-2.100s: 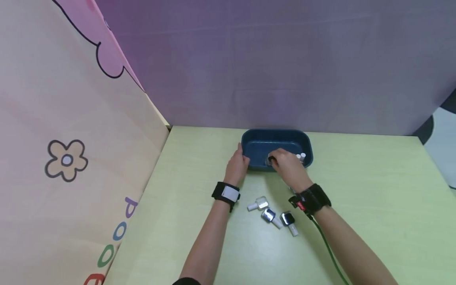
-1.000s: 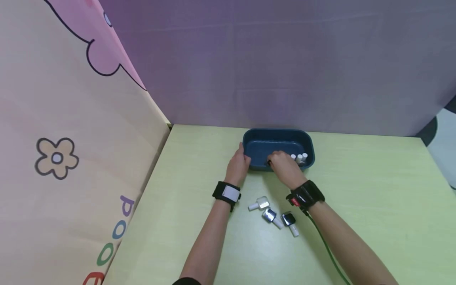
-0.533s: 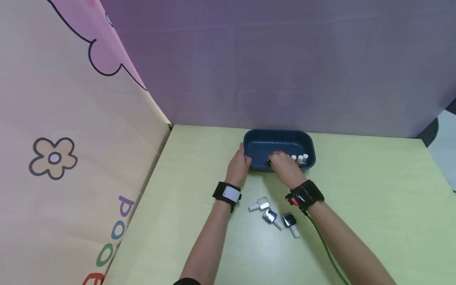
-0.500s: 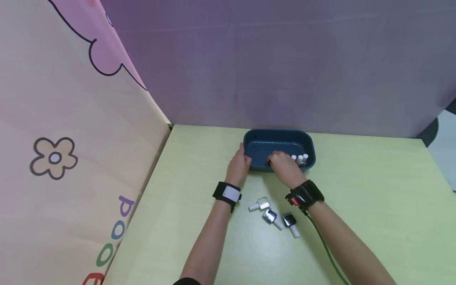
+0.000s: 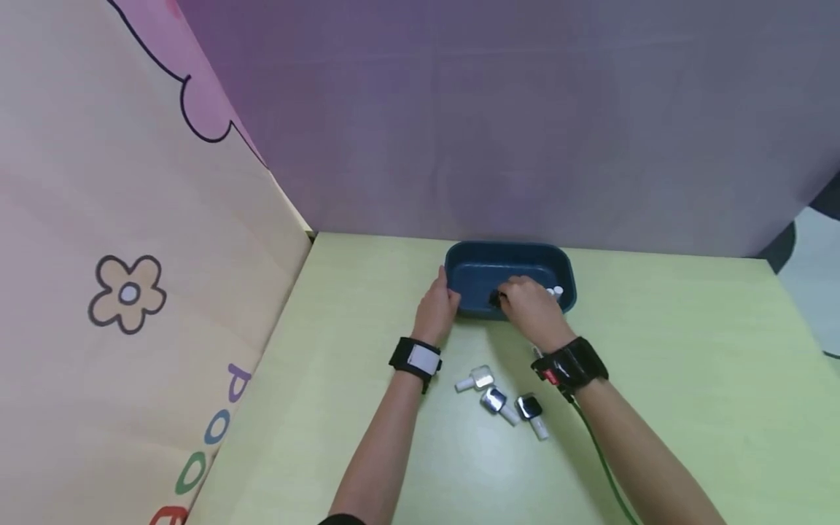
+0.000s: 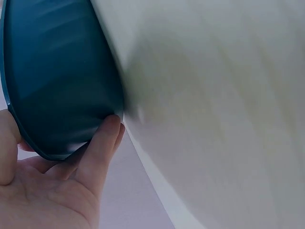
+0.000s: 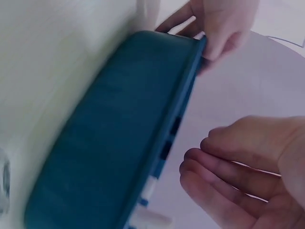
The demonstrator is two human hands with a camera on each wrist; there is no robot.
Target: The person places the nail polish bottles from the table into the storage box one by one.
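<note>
Left hand (image 5: 436,309): I grip the tub (image 5: 472,271) by its left end, centre frame, steadying it.
Right hand (image 5: 530,309): over the tub, fingers loosely curled, holding nothing.
Bottles (image 5: 500,398): three on the tabletop (image 5: 689,379), lower centre, within reach.

The right hand (image 5: 528,306) has lifted off the bottles in the tray (image 5: 469,273).

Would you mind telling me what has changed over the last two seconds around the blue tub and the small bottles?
Little has changed. The right hand stays over the near rim of the dark blue plastic tub, shifting only slightly; whether it holds a bottle is unclear. The left hand still grips the tub's left end. The white-capped bottles in the tub and the three silvery bottles on the green table lie as before.
</note>
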